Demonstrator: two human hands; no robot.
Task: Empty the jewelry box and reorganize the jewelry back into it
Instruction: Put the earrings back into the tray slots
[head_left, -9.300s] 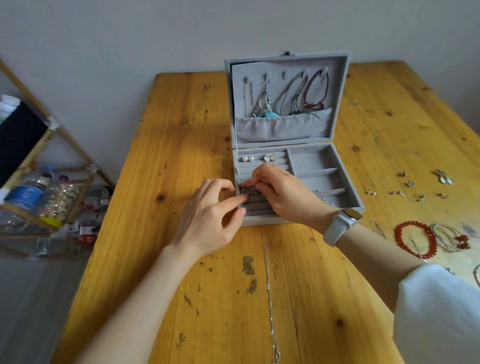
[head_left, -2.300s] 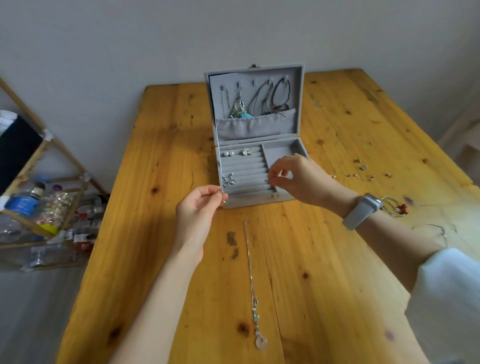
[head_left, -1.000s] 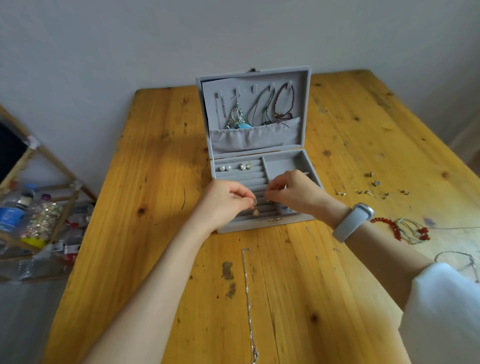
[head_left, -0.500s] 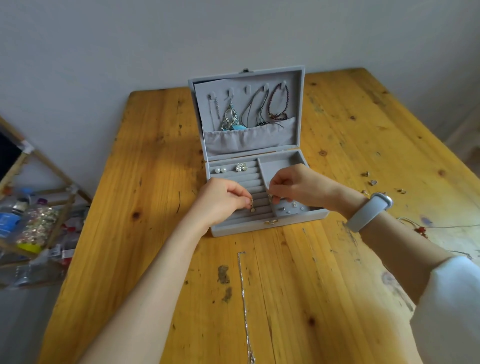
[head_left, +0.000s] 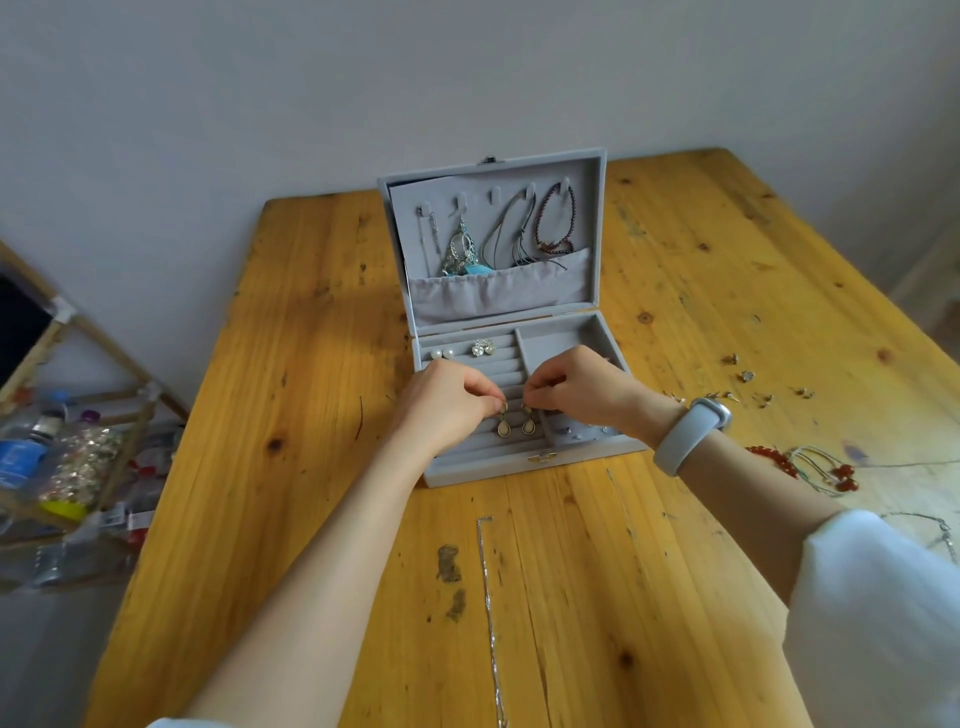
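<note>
The grey jewelry box (head_left: 467, 470) stands open on the wooden table (head_left: 260, 415), its lid upright with necklaces (head_left: 514, 234) hung inside. Over the padded ring rows, my left hand (head_left: 447, 402) pinches the top of one teardrop earring (head_left: 503, 425). My right hand (head_left: 576, 387) pinches its twin earring (head_left: 528, 423) just beside it. Both drops hang against the lower rows. Pearl studs (head_left: 441, 354) and a sparkly pair (head_left: 483, 347) sit in the top row. A few small pieces lie in the right compartment, partly hidden by my right hand.
A silver chain (head_left: 488, 597) lies on the table in front of the box. Small earrings (head_left: 748, 387) are scattered to the right, with a red bead bracelet (head_left: 774, 460) and hoops (head_left: 826, 470) near my right wrist. A wooden rack with bottles (head_left: 62, 452) stands left of the table.
Both hands have come together over the ring rows. Each now holds one teardrop earring side by side against the padding; half a second ago only one drop showed at my left fingertips.
</note>
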